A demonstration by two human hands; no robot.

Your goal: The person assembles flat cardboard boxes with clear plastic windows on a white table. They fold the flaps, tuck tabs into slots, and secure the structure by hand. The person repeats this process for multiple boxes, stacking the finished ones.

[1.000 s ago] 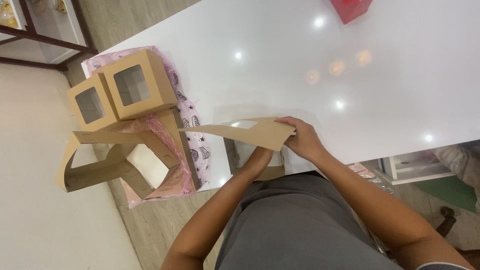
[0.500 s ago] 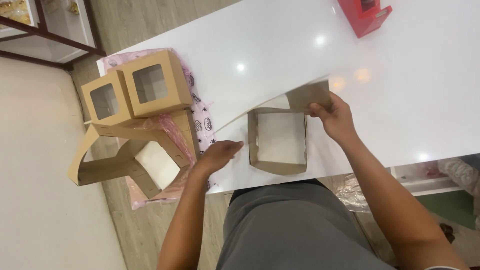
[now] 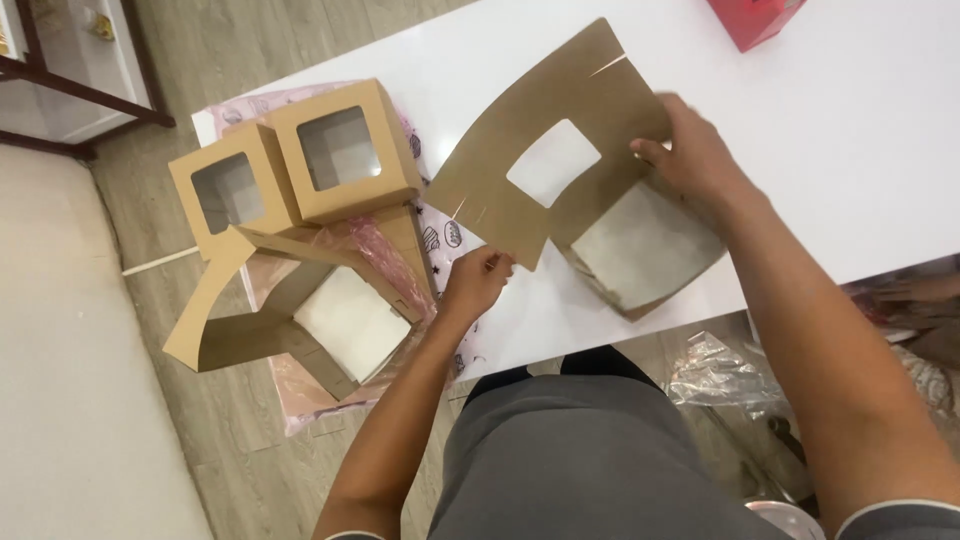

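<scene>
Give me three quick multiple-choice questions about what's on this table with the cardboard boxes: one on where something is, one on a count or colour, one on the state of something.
1. Where is the red box?
A. At the far right edge of the white table
B. On the floor
C. In the left hand

2. How many closed brown window boxes stand together at the left?
A. One
B. Two
C. Four

3. What state is the brown cardboard piece with the square window in?
A. Crushed into a ball
B. Taped shut
C. Opened out as a lid panel, held by both hands

Answers:
1 A: it is cut off by the top edge of the view, on the table.
2 B: one window box and a second window box sit side by side.
3 C: the left hand grips its near corner, the right hand its far side.
</scene>
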